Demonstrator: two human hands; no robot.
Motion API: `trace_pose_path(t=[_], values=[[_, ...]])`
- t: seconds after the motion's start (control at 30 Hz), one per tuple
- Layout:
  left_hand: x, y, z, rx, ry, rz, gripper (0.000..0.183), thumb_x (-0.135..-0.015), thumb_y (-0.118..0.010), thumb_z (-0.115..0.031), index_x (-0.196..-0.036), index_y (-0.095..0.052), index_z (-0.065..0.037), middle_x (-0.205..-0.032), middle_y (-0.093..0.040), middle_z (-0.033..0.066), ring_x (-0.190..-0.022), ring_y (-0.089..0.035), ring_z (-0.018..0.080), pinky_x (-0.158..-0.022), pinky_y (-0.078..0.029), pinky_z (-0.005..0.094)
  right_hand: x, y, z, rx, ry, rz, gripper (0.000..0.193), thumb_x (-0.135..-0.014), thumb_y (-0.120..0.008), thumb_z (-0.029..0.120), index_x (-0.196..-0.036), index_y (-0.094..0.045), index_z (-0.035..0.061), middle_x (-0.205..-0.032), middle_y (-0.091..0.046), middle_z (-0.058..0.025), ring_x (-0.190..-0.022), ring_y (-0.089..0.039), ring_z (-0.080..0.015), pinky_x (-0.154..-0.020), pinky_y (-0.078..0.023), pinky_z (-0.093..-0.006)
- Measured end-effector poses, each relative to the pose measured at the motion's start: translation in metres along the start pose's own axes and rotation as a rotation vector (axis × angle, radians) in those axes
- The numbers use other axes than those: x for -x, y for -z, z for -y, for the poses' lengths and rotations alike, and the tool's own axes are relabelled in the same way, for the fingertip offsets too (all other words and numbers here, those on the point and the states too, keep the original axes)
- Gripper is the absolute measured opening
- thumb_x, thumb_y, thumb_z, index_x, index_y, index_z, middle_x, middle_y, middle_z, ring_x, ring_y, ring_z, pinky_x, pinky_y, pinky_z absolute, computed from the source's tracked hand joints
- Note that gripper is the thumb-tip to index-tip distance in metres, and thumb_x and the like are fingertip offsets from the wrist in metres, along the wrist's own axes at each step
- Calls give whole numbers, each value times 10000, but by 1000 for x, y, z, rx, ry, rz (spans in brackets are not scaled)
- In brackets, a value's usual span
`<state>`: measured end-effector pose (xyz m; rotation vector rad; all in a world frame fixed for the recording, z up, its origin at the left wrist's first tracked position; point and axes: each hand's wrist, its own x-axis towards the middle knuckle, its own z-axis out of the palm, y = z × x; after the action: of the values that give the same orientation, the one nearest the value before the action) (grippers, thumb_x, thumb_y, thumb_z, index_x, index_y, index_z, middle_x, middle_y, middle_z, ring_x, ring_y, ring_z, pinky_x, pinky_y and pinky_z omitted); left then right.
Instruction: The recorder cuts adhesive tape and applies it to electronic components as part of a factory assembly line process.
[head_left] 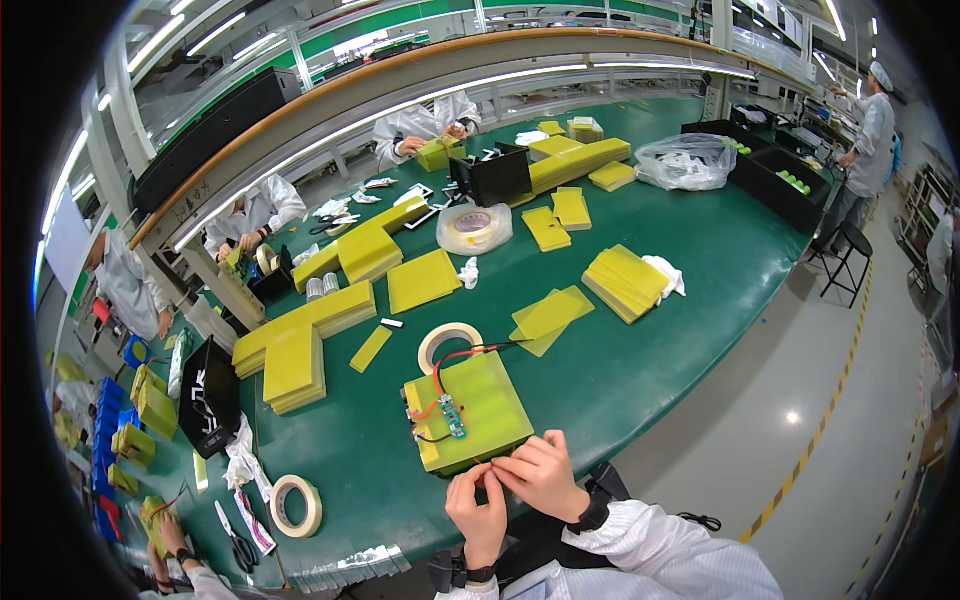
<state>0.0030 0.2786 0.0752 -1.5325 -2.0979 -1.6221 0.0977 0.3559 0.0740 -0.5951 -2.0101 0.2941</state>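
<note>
A boxy battery pack (pixel 490 405) topped with a yellow-green sheet lies in front of me at the table's near edge. On its left side sits a small green circuit board (pixel 452 416) with red and black wires. My left hand (pixel 477 510) and my right hand (pixel 545 475) meet at the pack's near edge. Both have thumb and fingers pinched together, their tips almost touching. Whatever is between the fingertips is too small to make out. Just beyond the pack lies a roll of cream tape (pixel 430 352), with red and black leads passing beside it.
Stacked yellow sheets (pixel 295 370) stand at left, more (pixel 625 285) at right. Scissors (pixel 238 542) and another tape roll (pixel 297 506) lie near left. Black bins (pixel 785 180) stand far right. Co-workers' hands (pixel 430 142) work across the green table (pixel 560 400); a lamp beam (pixel 440 85) spans above.
</note>
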Motion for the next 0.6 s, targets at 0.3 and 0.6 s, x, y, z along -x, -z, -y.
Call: trace_pose_path(t=[0.3,0.6], values=[[5,4,6,162,155,-30,169,-812,-566,0,-963,-613,57,-761,-620,118,-634,-563,165,-622,-461,285,-7,-9,4,-12,-33,9,105,-722,-689,143,-813,-661,99,-720,-600,24,-681,-542,-144,-694,-323,-333],[3,7,10,158,170,79,220,-830,-532,-7,-1015,-636,51,-734,-624,128,-644,-588,184,-592,-452,283,-6,-5,-2,67,-70,65,100,-711,-686,137,-798,-652,101,-691,-565,10,-650,-529,-161,-683,-323,-349]])
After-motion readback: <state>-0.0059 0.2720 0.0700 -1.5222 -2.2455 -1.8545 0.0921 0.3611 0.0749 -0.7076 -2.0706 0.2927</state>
